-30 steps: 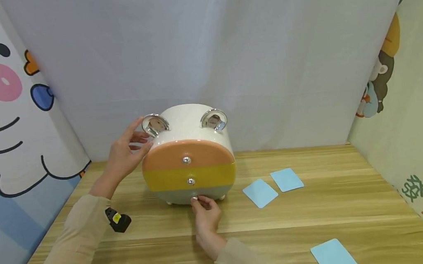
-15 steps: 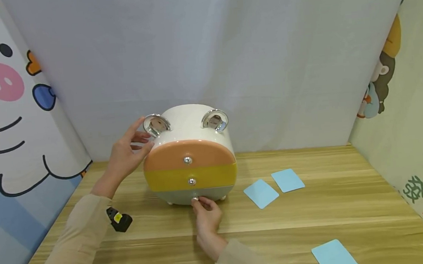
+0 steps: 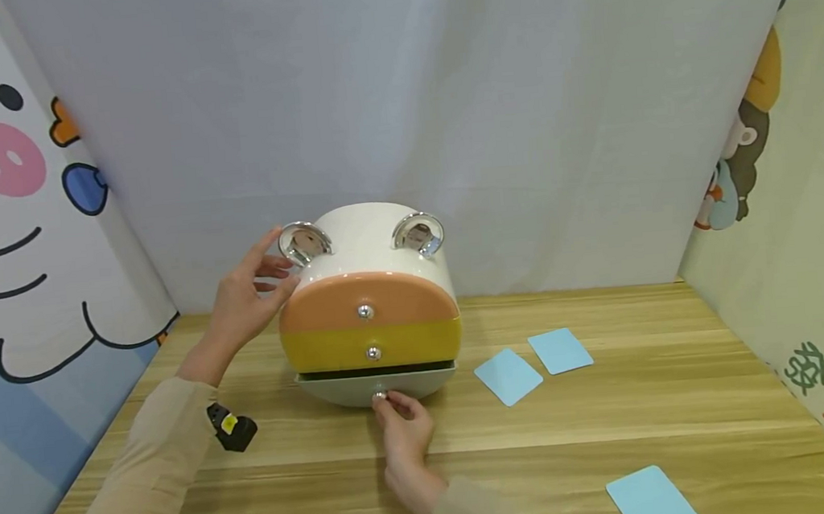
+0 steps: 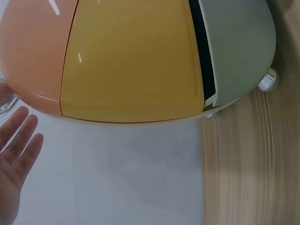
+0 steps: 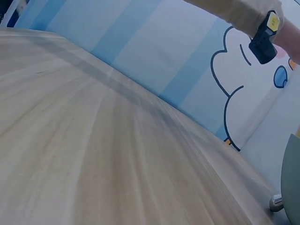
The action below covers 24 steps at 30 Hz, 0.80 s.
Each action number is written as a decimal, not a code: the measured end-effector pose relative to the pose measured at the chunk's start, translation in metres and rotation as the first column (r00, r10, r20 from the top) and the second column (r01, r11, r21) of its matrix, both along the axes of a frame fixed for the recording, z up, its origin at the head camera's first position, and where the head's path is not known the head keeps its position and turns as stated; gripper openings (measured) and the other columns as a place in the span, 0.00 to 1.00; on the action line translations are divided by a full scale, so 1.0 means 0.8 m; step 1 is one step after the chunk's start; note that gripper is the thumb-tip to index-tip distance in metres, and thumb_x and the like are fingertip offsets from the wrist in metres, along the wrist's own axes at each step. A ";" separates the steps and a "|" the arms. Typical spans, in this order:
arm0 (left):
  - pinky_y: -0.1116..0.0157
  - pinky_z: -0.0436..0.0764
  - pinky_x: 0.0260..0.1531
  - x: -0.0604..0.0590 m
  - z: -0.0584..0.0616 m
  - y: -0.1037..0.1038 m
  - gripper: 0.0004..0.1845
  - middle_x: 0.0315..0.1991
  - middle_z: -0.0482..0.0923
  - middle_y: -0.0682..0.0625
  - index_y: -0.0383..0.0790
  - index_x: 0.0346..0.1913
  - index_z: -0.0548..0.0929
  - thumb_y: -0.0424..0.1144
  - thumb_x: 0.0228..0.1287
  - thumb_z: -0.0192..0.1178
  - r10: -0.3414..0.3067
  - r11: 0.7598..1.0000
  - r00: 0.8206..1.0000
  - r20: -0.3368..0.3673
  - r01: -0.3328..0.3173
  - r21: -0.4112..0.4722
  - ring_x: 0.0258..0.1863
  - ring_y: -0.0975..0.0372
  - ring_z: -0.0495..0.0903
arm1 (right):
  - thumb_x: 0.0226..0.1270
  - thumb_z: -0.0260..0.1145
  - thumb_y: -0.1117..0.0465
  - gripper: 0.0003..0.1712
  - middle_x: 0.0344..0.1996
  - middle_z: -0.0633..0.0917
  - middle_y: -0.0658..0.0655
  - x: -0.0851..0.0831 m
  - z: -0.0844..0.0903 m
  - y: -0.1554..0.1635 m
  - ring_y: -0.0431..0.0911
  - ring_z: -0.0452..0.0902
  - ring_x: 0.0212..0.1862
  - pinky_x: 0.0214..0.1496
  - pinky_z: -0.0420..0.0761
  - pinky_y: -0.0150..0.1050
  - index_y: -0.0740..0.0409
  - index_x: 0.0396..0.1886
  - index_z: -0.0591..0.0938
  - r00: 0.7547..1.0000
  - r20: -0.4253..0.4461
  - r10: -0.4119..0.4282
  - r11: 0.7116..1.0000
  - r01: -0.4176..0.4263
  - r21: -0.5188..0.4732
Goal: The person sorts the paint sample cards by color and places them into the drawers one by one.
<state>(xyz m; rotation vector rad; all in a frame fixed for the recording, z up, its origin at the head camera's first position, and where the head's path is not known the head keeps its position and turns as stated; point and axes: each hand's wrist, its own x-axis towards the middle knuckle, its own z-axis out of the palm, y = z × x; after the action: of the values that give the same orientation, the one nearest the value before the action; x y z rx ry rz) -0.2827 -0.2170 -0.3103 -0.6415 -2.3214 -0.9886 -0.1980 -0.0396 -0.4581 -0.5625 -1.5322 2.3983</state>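
A round white drawer box with two chrome ear handles stands on the wooden table. Its front has an orange top drawer, a yellow middle drawer and a grey-green bottom drawer. The bottom drawer is pulled out a little, with a dark gap above it. My right hand pinches that drawer's small silver knob. My left hand rests with straight fingers on the box's upper left side. The left wrist view shows the yellow drawer, the protruding grey-green drawer and left fingertips.
Two light blue cards lie right of the box. A third blue card lies near the front right edge. Cartoon-printed walls close in left and right, a grey sheet behind. A black wrist device sits on my left forearm.
The grey-green bottom drawer has slid out toward me by a small amount, drawn by my right hand on its knob. My left hand stays on the box.
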 end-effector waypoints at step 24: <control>0.48 0.79 0.36 0.000 0.000 0.000 0.36 0.42 0.78 0.37 0.42 0.69 0.57 0.30 0.59 0.59 0.000 1.000 1.000 0.004 0.000 -0.001 0.39 0.48 0.78 | 0.49 0.68 0.71 0.14 0.29 0.77 0.55 0.043 0.000 0.014 0.40 0.78 0.29 0.36 0.81 0.29 0.73 0.37 0.77 0.994 0.026 0.103 0.994 -0.102 -0.030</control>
<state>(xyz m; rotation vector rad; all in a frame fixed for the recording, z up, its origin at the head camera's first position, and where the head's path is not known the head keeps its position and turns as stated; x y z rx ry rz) -0.2826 -0.2170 -0.3101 -0.6402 -2.3257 -0.9895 -0.1634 -0.0281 -0.4579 -0.5371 -1.5764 2.5025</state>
